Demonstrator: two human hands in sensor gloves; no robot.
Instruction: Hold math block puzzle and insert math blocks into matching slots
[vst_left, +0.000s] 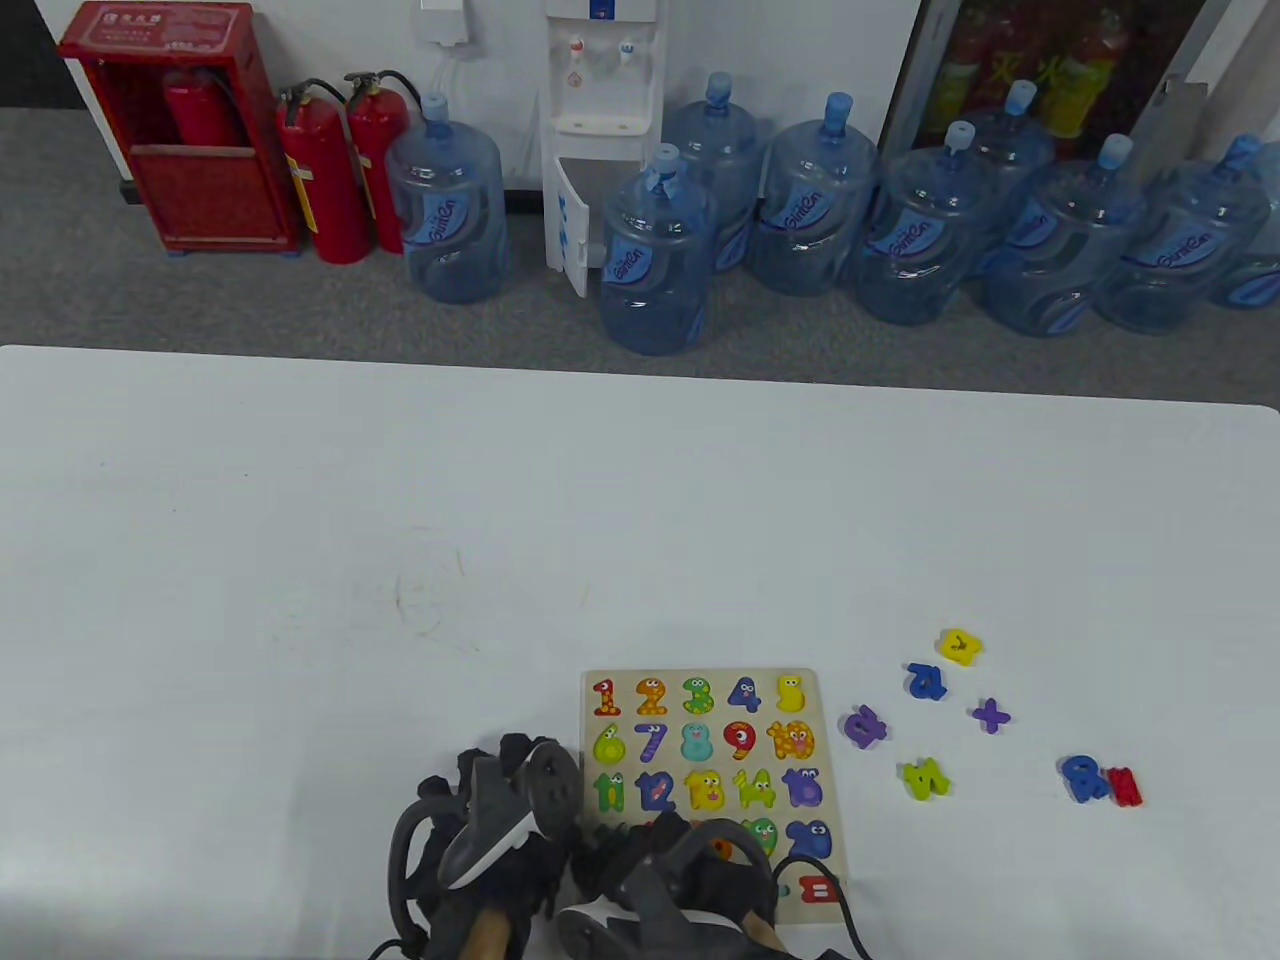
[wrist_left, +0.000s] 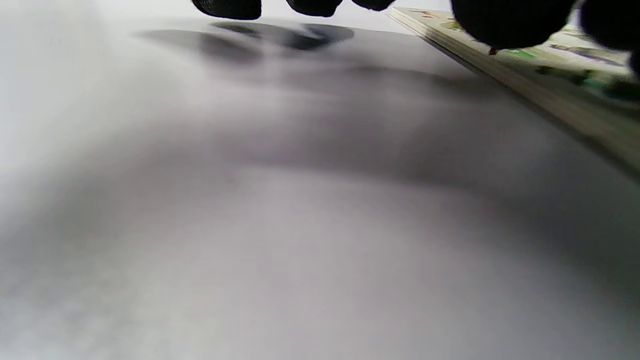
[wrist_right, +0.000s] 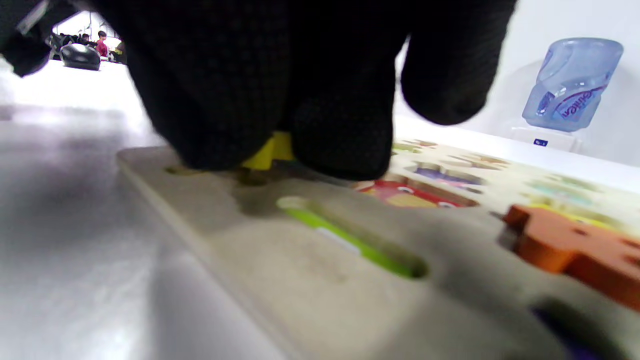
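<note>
While right hand (vst_left: 690, 880) is pressing on puzzle board (vst_left: 830, 760), fingers (wrist_right: 340, 135) are pinching a yellow block (wrist_right: 272, 150).
Left hand (vst_left: 500, 820) is resting beside the board's edge; grip unclear.

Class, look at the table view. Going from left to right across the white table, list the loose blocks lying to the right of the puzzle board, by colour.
Purple block → green block and blue block about level → yellow block → purple plus → blue block → red block.
</note>
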